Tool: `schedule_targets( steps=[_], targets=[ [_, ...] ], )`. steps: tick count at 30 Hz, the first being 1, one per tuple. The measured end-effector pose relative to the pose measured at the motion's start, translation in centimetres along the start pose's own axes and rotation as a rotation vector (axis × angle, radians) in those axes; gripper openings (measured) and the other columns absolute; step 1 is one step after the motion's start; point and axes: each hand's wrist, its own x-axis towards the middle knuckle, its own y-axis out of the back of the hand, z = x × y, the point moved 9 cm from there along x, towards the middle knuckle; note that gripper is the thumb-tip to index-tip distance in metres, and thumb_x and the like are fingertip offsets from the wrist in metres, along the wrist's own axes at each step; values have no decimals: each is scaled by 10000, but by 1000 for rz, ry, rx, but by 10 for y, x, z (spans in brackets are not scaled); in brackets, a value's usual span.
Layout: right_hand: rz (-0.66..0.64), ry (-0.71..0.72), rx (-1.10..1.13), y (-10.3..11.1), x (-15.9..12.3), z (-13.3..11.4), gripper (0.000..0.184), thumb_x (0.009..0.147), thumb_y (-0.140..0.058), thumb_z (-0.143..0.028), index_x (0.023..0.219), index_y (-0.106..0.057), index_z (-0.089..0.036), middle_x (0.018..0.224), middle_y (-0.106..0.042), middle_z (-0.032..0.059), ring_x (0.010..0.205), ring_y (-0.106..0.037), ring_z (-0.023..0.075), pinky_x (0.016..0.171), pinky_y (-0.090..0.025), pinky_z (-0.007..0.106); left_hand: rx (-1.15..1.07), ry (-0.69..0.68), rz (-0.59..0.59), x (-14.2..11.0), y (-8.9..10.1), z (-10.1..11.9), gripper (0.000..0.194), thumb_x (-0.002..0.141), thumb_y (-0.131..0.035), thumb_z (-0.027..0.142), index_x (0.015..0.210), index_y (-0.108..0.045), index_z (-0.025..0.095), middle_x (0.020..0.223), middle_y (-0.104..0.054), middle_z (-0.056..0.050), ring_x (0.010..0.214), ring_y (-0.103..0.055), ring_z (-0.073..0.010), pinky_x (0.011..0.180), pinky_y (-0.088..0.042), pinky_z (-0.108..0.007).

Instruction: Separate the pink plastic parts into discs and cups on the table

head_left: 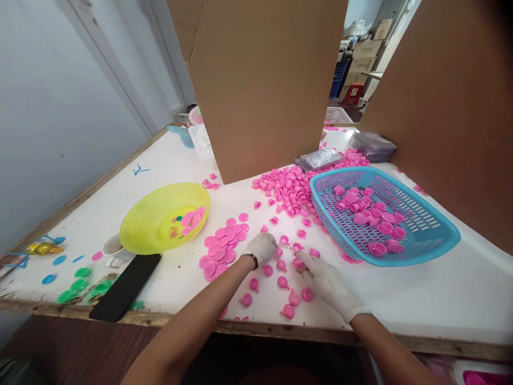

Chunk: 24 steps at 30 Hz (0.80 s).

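Both my hands wear white gloves and rest on a white table point(420, 299) among small pink plastic cups point(282, 282). My left hand point(262, 247) is curled, fingers closed over something small I cannot make out, beside a patch of flat pink lids point(222, 243). My right hand point(326, 280) lies lower, its fingers pinching a pink cup point(298, 263). A large heap of pink cups point(290, 187) lies further back.
A blue mesh basket point(425, 235) with pink cups sits right. A yellow bowl point(154, 219) with a few pink lids stands left, near a black phone point(126, 286) and green and blue lids point(80, 280). Cardboard boxes point(264, 80) rise behind.
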Motion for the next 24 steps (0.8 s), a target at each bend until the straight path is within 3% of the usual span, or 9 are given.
schedule_targets(
  steps=[4,8,11,13,16,19,24],
  targets=[
    [-62,-25,-40,-11,7,-3,392,810,-424,-160,1190,-518,-146,1002,-652,121,878,-611,213,805,-438,333,22,64,115,-4,23,-17,211,794,-433,180,856,-634,170,854,-663,-89,773,-611,-188,658,-428,-279],
    [-115,-18,359,-9,-1,-3,265,858,-379,-261,1039,-561,-194,874,-641,41,728,-592,141,688,-467,261,1,124,230,-4,46,-43,228,843,-403,251,940,-601,192,906,-652,-82,829,-598,-194,695,-423,-291],
    [-317,-147,552,-21,-13,10,302,859,-354,-309,1066,-553,-213,760,-615,10,528,-527,103,483,-423,219,-47,136,275,7,47,-51,225,841,-442,315,972,-584,199,949,-644,-77,845,-592,-184,703,-422,-278],
    [-378,-217,562,-22,-18,18,332,850,-349,-292,1113,-542,-227,729,-605,7,465,-487,91,414,-373,207,-127,162,282,18,39,-54,266,823,-484,377,994,-572,193,971,-637,-86,832,-592,-182,684,-426,-274],
    [-240,-132,442,1,-9,13,323,827,-400,-247,1111,-553,-236,840,-629,27,598,-548,112,521,-435,228,-268,199,259,32,25,-58,265,767,-572,384,936,-579,180,947,-643,-82,790,-595,-174,652,-432,-263],
    [-84,88,248,23,13,-19,245,831,-410,-181,988,-595,-211,880,-624,31,773,-566,137,709,-452,257,-327,200,211,40,15,-62,161,803,-528,299,861,-590,162,833,-661,-58,685,-602,-133,594,-441,-231],
    [-30,228,-279,17,71,-72,272,827,-420,-97,1003,-594,-209,1036,-599,74,889,-539,179,772,-407,289,-316,201,160,37,14,-64,230,867,-391,210,867,-605,126,687,-651,-39,566,-593,-103,542,-455,-207]
  ],
)
